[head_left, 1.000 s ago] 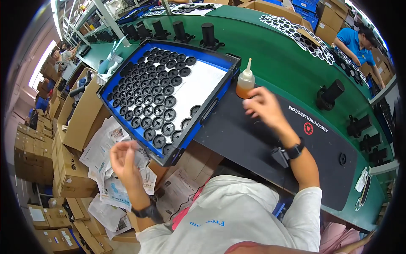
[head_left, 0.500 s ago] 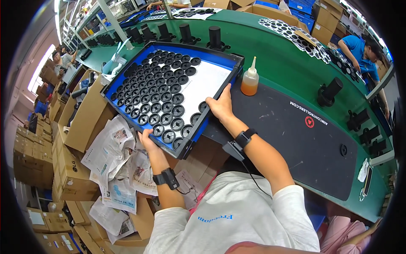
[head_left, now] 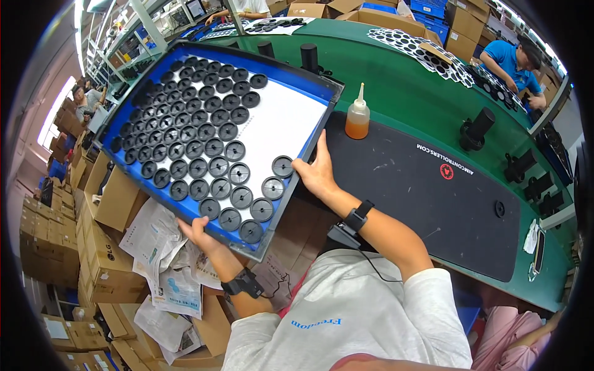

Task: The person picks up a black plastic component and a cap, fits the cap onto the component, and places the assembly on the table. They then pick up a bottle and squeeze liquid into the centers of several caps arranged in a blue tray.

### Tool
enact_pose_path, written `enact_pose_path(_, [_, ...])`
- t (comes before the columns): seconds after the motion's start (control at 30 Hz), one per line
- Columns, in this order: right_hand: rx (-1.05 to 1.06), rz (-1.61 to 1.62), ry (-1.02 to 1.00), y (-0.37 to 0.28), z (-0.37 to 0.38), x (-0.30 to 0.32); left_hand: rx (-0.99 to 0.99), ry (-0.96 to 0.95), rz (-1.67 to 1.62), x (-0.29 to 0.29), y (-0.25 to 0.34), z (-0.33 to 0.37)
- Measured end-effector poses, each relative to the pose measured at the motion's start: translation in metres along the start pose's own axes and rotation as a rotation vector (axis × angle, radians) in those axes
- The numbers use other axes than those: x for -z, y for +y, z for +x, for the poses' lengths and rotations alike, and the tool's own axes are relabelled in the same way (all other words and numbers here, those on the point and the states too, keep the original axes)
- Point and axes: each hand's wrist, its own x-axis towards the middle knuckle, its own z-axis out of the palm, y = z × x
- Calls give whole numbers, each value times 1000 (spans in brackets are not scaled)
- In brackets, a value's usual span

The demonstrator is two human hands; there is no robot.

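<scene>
Both my hands hold a blue tray with a black rim (head_left: 296, 88) that carries many round black plastic discs (head_left: 197, 167) on a white sheet (head_left: 281, 120). My left hand (head_left: 201, 234) grips the near edge from below, its thumb near the rim. On the right edge my right hand (head_left: 317, 170) is closed, thumb over the rim beside a disc and the other fingers partly hidden under the tray. The tray tilts, its left side reaching past the bench over an open carton. A squeeze bottle of orange liquid (head_left: 357, 120) stands right of the tray.
The black mat (head_left: 421, 191) on the green bench bears one loose disc (head_left: 499, 209). Black cylindrical parts (head_left: 476, 131) stand along the bench. Crumpled newspaper (head_left: 176, 272) and cartons (head_left: 111, 266) lie at the left. A person in blue (head_left: 507, 65) works across the bench.
The tray has moved left and nearer to me, and it looks larger and more lifted. Both hands keep their hold on it. The bottle stays on the mat.
</scene>
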Motion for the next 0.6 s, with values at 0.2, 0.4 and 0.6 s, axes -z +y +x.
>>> enact_pose_path(0.2, [101,89,54,34,-3,-6,-13,-140,-17,2,-5,-2])
enact_pose_path(0.4, [52,48,38,2,-9,-1,-44,-189,-37,-8,12,-9])
enact_pose_path(0.6, [124,78,21,18,-18,-7,-103,-219,-11,-11,31,-12])
